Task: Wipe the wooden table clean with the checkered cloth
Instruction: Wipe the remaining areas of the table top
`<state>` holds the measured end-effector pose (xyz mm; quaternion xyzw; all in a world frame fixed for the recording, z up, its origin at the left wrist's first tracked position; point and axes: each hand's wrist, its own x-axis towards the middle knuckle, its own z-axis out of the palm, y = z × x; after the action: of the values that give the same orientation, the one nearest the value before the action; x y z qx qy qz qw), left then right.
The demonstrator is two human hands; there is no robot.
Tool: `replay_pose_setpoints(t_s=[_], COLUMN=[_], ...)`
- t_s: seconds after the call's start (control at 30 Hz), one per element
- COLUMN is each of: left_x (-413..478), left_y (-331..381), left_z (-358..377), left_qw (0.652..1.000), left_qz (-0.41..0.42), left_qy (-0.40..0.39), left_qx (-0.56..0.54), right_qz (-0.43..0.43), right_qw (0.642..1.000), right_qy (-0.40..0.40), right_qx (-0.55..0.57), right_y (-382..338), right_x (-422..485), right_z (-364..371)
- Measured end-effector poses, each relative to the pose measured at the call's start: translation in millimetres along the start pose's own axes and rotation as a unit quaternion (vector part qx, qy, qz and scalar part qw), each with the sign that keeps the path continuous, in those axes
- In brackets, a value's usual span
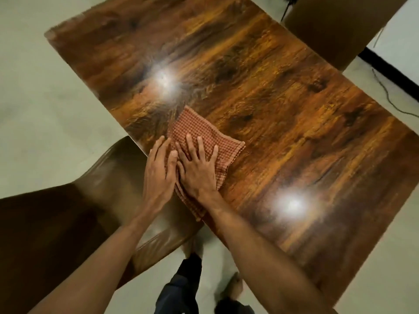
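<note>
The folded orange checkered cloth (197,130) lies on the glossy wooden table (260,91), close to its near left edge. My right hand (198,166) is pressed flat on the cloth with fingers spread. My left hand (159,168) lies flat beside it, over the cloth's left edge and the table edge, touching the right hand. The cloth's near corner hangs slightly past the table edge beneath my wrists.
A brown leather chair (68,211) stands at the left, tucked against the table edge below my left arm. A second brown chair (335,26) is at the far right. Cables (390,96) run over the pale floor at right. My legs and feet (192,279) show below.
</note>
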<state>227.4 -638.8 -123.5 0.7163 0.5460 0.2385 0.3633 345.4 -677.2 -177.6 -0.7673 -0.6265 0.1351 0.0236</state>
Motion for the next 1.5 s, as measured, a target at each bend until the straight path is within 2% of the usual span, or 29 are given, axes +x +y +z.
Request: replay_pose_setpoints(t_s=[0.1, 0.2, 0.3, 0.37, 0.47, 0.53, 0.67, 0.73, 0.8, 0.9, 0.97, 1.03, 1.13, 1.2, 1.27, 1.37, 1.4, 1.43, 1.5], left_x=[-11, -30, -60, -86, -122, -142, -162, -161, -152, -127, -102, -76, -36, -9, 21, 75, 91, 107, 129], left_y=[1, 11, 24, 32, 44, 50, 59, 62, 62, 60, 58, 54, 41, 26, 8, -27, -37, -50, -65], left_z=[-3, 2, 10, 16, 26, 29, 28, 25, 19, 5, -9, -20, -36, -49, -65, -99, -108, -120, -134], left_qw=[0.999, 0.996, 0.988, 0.98, 0.962, 0.948, 0.928, 0.918, 0.907, 0.896, 0.897, 0.895, 0.888, 0.88, 0.871, 0.866, 0.867, 0.866, 0.865], left_qz=[0.008, 0.033, 0.073, 0.093, 0.14, 0.176, 0.207, 0.222, 0.24, 0.268, 0.273, 0.28, 0.293, 0.301, 0.321, 0.333, 0.332, 0.331, 0.319], left_qy=[-0.039, -0.083, -0.134, -0.174, -0.233, -0.264, -0.304, -0.321, -0.338, -0.343, -0.336, -0.333, -0.337, -0.35, -0.354, -0.357, -0.355, -0.358, -0.367], left_qx=[-0.005, -0.01, -0.006, 0.001, 0.024, 0.038, 0.058, 0.067, 0.076, 0.088, 0.093, 0.098, 0.111, 0.113, 0.115, 0.105, 0.107, 0.114, 0.124], right_qz=[0.051, 0.171, 0.341, 0.422, 0.404, 0.388, 0.473, 0.489, 0.519, 0.592, 0.607, 0.58, 0.497, 0.474, 0.508, 0.606, 0.62, 0.622, 0.573], right_qw=[0.998, 0.985, 0.938, 0.903, 0.909, 0.915, 0.866, 0.854, 0.835, 0.781, 0.767, 0.79, 0.852, 0.869, 0.849, 0.777, 0.764, 0.762, 0.805], right_qy=[0.02, 0.036, 0.061, 0.071, 0.094, 0.101, 0.149, 0.161, 0.164, 0.171, 0.177, 0.175, 0.143, 0.128, 0.124, 0.145, 0.147, 0.142, 0.119], right_qx=[0.013, 0.002, 0.02, 0.035, 0.03, 0.039, 0.069, 0.076, 0.086, 0.105, 0.112, 0.099, 0.083, 0.061, 0.076, 0.088, 0.099, 0.11, 0.094], right_y=[15, 51, 76, 63, 40, 49, 68, 70, 75, 82, 73, 54, 12, -4, -7, -29, -40, -56, -82], right_x=[-68, -156, -236, -255, -256, -275, -323, -329, -325, -314, -294, -260, -199, -170, -161, -145, -131, -110, -68], right_z=[7, 17, 25, 33, 40, 40, 43, 46, 46, 41, 37, 36, 34, 34, 30, 28, 25, 23, 21])
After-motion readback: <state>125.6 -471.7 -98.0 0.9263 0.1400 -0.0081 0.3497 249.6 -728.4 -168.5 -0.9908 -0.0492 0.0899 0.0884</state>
